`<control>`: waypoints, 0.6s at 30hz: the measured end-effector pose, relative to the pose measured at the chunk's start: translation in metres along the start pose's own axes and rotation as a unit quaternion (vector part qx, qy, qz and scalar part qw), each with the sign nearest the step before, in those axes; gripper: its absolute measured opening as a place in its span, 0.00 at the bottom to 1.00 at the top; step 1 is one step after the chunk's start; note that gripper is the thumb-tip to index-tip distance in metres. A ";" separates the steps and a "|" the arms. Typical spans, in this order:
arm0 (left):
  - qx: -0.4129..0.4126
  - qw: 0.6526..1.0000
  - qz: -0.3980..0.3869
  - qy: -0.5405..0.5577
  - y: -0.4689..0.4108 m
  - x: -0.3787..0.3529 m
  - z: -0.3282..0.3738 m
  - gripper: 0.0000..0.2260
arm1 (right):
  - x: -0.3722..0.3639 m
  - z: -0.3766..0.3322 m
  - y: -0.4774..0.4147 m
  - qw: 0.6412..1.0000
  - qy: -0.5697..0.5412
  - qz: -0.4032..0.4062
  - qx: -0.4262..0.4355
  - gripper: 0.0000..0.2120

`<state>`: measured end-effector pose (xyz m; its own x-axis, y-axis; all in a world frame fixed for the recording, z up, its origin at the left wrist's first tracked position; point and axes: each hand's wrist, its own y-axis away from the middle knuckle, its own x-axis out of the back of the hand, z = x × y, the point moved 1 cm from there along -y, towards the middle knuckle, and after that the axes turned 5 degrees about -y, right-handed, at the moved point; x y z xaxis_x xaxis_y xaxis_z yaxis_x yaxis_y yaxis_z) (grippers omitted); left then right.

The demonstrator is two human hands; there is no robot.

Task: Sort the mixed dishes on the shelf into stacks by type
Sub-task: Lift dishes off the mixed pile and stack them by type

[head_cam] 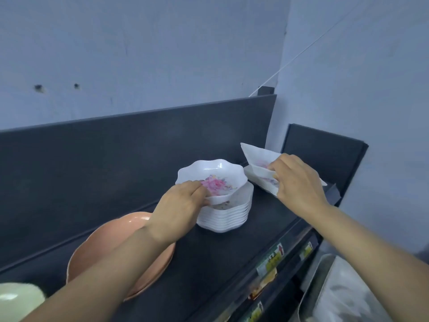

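Observation:
A white scalloped bowl [210, 171] with a pink flower print is tilted over a stack of like bowls [226, 216] in the middle of the dark shelf [262, 214]. My left hand [180, 210] grips that top bowl at its near rim. At the shelf's right end, my right hand [298, 181] holds a white square plate [257, 158], tilted up above another square plate [261, 182] lying flat. A peach plate stack [97, 247] sits at the left, partly hidden by my left forearm.
A pale green dish [18, 298] shows at the bottom left corner. The shelf has a dark back panel [116, 159] and a side panel [325, 149] at its right end. Price labels [270, 261] line the front edge. Metal trays [329, 291] stand lower right.

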<state>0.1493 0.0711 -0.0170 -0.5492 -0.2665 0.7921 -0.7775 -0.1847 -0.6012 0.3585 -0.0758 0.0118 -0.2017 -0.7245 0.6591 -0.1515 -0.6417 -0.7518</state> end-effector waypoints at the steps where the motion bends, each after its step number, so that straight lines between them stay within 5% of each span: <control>1: -0.007 1.000 -0.006 0.002 -0.004 -0.004 0.001 0.09 | 0.000 0.006 0.001 1.000 0.007 -0.005 -0.005 0.21; 6: -0.042 0.998 -0.041 0.013 -0.014 -0.022 0.004 0.10 | -0.009 0.039 0.003 0.999 0.033 -0.029 -0.008 0.20; 9: -0.044 0.996 -0.057 0.043 -0.012 -0.025 0.004 0.01 | -0.023 0.054 0.003 0.998 0.034 -0.057 -0.009 0.19; 18: -0.058 0.993 -0.056 0.080 -0.013 -0.024 -0.006 0.18 | -0.066 0.077 0.013 0.989 0.000 -0.141 -0.037 0.16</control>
<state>0.1706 0.0858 -0.0272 -0.4918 -0.0939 0.8656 -0.8614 -0.0921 -0.4995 0.4443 -0.0552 -0.0401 -0.1404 -0.5189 0.8432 -0.2716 -0.7988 -0.5368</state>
